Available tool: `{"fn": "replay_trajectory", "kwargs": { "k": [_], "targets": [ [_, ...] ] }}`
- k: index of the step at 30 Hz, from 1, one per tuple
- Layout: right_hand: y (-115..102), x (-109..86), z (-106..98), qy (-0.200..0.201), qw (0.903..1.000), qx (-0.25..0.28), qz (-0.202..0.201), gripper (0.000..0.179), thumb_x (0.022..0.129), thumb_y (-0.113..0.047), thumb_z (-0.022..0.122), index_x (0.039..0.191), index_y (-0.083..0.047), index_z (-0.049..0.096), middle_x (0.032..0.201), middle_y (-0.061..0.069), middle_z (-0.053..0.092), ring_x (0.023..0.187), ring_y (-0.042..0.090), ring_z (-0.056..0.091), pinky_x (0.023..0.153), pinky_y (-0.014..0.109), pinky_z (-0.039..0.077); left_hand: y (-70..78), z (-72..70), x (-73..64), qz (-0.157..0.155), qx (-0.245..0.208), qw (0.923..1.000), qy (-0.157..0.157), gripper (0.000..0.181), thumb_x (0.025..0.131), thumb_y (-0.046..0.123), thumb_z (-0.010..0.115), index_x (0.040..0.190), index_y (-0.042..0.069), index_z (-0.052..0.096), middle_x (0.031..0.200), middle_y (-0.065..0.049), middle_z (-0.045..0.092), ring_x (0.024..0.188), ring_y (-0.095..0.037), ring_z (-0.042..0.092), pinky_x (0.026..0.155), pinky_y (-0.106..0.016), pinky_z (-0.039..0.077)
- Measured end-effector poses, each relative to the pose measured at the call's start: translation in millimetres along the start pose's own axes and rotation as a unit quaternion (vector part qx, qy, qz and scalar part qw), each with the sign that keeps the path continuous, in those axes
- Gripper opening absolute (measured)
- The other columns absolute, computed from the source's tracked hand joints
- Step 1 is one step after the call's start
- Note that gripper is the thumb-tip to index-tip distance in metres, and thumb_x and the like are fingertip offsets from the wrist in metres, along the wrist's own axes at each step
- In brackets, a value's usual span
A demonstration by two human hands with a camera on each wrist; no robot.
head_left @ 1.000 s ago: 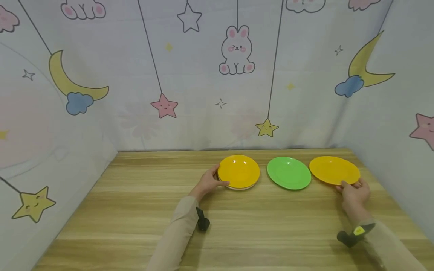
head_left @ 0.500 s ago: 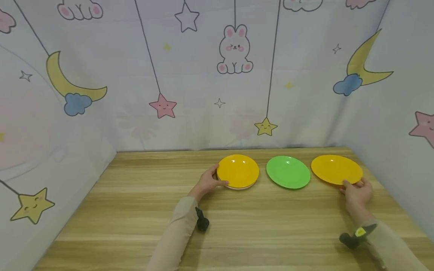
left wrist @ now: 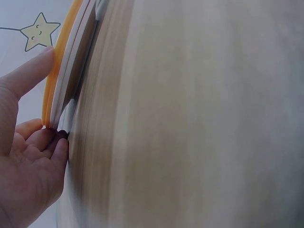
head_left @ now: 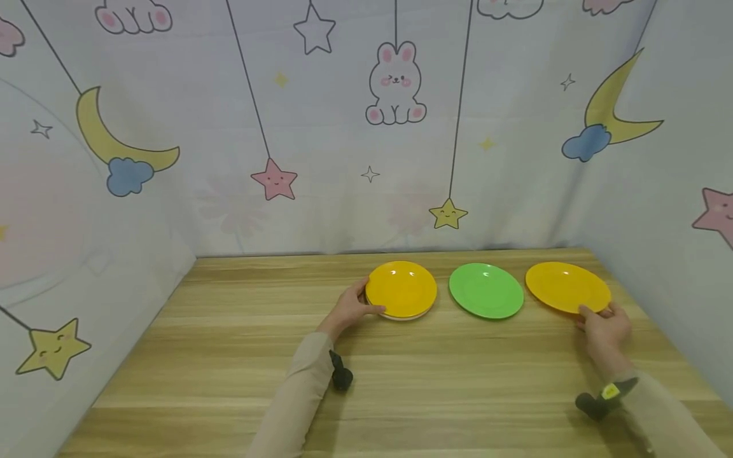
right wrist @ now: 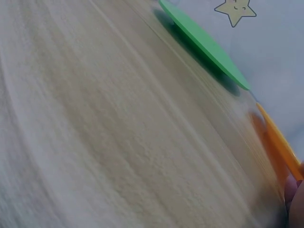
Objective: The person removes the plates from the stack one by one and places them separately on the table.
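Observation:
At the back middle of the table is a stack of plates, a yellow plate [head_left: 402, 289] on top and paler rims below. My left hand [head_left: 348, 310] holds its left side, thumb [left wrist: 35, 71] on the yellow rim and fingers [left wrist: 40, 140] at the stack's lower edge. At the far right, my right hand [head_left: 608, 327] pinches the near right rim of another yellow plate [head_left: 567, 286], thumb on top and fingers under it. A green plate [head_left: 485, 291] lies between, touched by neither hand. Only a sliver of my right hand [right wrist: 295, 202] shows in the right wrist view.
The wood-grain table [head_left: 435, 388] runs back to a white printed cloth wall [head_left: 332, 222]. Similar cloth walls stand at the left and right sides. The right-hand yellow plate lies close to the table's right edge.
My right hand has moved slightly to the right with the yellow plate, widening the gap to the green one. My left hand keeps its hold on the stack. The head view has shifted a little.

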State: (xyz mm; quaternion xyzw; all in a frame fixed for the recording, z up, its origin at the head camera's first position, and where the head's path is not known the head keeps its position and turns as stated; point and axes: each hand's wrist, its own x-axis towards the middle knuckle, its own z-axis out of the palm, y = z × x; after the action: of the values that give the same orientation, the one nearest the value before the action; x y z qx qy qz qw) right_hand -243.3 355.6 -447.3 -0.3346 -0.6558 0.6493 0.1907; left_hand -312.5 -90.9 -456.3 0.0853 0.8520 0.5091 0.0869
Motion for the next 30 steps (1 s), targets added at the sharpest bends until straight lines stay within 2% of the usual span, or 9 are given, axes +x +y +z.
{"fn": "replay_trajectory", "kwargs": {
  "k": [8, 21, 27, 30],
  "targets": [
    [-4.2, -1.4, -3.4, -0.020, 0.9985, -0.050, 0.008, 0.077, 0.083, 0.002, 0.056, 0.144, 0.000, 0.009, 0.093, 0.006, 0.036, 0.047, -0.004, 0.050, 0.049, 0.014, 0.050, -0.4, 0.1, 0.2, -0.003, 0.003, 1.0000, -0.001, 0.088, 0.073, 0.024, 0.076, 0.142, 0.004, 0.026, 0.146, -0.010, 0.028, 0.135, -0.022, 0.022, 0.111, -0.036, 0.020],
    [-3.6, -5.3, -7.1, -0.036, 0.9971, -0.065, 0.017, 0.078, 0.080, 0.006, 0.055, 0.142, 0.005, 0.007, 0.099, 0.013, 0.037, 0.043, -0.003, 0.050, 0.048, 0.017, 0.051, -0.7, 0.1, 0.2, -0.002, 0.009, 1.0000, -0.001, 0.088, 0.073, 0.024, 0.076, 0.142, 0.004, 0.026, 0.146, -0.010, 0.028, 0.135, -0.023, 0.022, 0.111, -0.036, 0.020],
    [-4.5, -5.7, -8.2, -0.046, 0.9938, -0.101, 0.007, 0.075, 0.082, 0.004, 0.054, 0.141, 0.008, 0.008, 0.099, 0.016, 0.037, 0.045, -0.002, 0.050, 0.048, 0.017, 0.051, -0.3, 0.0, 0.0, -0.004, 0.011, 0.9999, 0.001, 0.087, 0.074, 0.024, 0.076, 0.142, 0.004, 0.026, 0.146, -0.010, 0.028, 0.135, -0.022, 0.022, 0.111, -0.036, 0.020],
    [-3.7, -4.1, -9.3, -0.052, 0.9937, -0.099, 0.002, 0.072, 0.083, 0.004, 0.054, 0.140, 0.010, 0.010, 0.099, 0.018, 0.038, 0.045, -0.001, 0.051, 0.048, 0.018, 0.051, 0.0, -0.2, 0.3, -0.006, 0.009, 0.9999, 0.002, 0.087, 0.073, 0.023, 0.076, 0.142, 0.004, 0.026, 0.146, -0.010, 0.028, 0.135, -0.022, 0.022, 0.111, -0.035, 0.020]
  ]
}}
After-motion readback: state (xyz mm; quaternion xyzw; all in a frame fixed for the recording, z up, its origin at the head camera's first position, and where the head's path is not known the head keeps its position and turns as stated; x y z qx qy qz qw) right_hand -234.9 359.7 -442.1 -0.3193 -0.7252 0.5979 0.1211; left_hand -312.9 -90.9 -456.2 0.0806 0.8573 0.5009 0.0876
